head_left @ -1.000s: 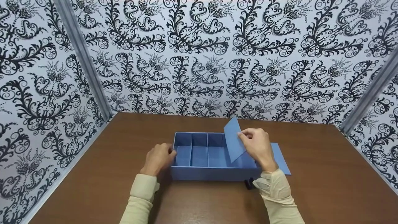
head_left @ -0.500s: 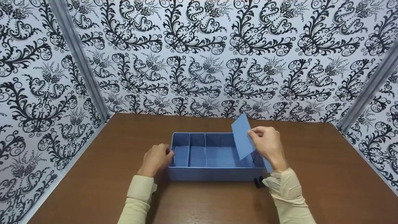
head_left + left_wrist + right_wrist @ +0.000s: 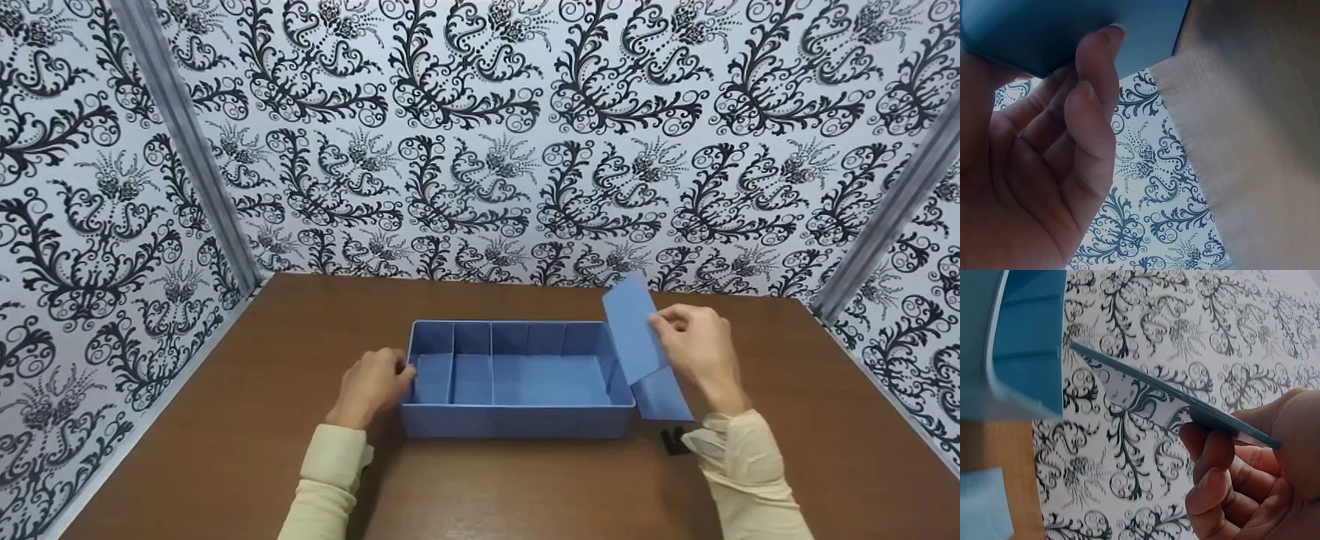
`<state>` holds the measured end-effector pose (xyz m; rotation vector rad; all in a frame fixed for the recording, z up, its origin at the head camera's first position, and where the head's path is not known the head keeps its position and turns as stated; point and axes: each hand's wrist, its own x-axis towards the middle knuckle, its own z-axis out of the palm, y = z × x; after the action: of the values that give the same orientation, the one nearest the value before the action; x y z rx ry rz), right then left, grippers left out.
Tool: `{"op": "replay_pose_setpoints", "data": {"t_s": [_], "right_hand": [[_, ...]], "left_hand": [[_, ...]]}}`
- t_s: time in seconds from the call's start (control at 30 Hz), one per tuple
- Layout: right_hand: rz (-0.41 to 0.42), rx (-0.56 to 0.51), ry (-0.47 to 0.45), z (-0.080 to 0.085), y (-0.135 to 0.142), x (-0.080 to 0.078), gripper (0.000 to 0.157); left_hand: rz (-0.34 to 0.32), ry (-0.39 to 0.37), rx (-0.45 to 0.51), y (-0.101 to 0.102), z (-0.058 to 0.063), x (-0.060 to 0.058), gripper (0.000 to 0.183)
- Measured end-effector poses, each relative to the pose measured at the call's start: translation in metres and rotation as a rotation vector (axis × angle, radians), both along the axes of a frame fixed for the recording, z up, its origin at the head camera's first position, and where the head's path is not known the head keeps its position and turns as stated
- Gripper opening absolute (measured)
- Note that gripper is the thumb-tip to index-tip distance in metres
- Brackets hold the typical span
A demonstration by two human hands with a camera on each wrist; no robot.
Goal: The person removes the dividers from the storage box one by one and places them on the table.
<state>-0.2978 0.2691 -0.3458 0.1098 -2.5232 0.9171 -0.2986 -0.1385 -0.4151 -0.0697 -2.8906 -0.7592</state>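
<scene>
a blue divider box (image 3: 517,421) stands on the brown wooden table (image 3: 480,495), its long sides running along the far edge, well apart from the left and right edges. two crosswise dividers (image 3: 492,367) stand in its left half. the left hand (image 3: 371,382) curls its fingers over the box's left end wall. the right hand (image 3: 701,345) pinches a thin blue panel (image 3: 631,330), tilted, at the box's right end; a second blue panel (image 3: 664,397) lies beside that end, toward the table's right edge.
</scene>
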Motion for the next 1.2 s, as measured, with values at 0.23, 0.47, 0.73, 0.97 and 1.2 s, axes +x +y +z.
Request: {"op": "replay_pose_setpoints", "data": {"t_s": [0.23, 0.47, 0.73, 0.97, 1.2], "right_hand": [[-0.044, 0.038, -0.008, -0.005, 0.026, 0.000, 0.022], [-0.088, 0.046, -0.037, -0.012, 0.052, -0.002, 0.025], [-0.140, 0.062, -0.012, -0.025, 0.076, -0.009, 0.024], [-0.154, 0.069, -0.077, -0.031, 0.091, -0.014, 0.027], [-0.139, 0.071, -0.111, -0.041, 0.098, -0.021, 0.028]], "left_hand": [[0.007, -0.018, 0.011, -0.001, -0.002, 0.001, 0.016], [0.007, -0.033, 0.017, 0.000, -0.003, 0.001, 0.017], [0.009, -0.071, 0.048, 0.001, -0.001, 0.002, 0.018], [0.016, -0.079, 0.070, 0.002, 0.000, 0.001, 0.018], [0.019, -0.087, 0.060, 0.001, 0.002, 0.000, 0.019]]}}
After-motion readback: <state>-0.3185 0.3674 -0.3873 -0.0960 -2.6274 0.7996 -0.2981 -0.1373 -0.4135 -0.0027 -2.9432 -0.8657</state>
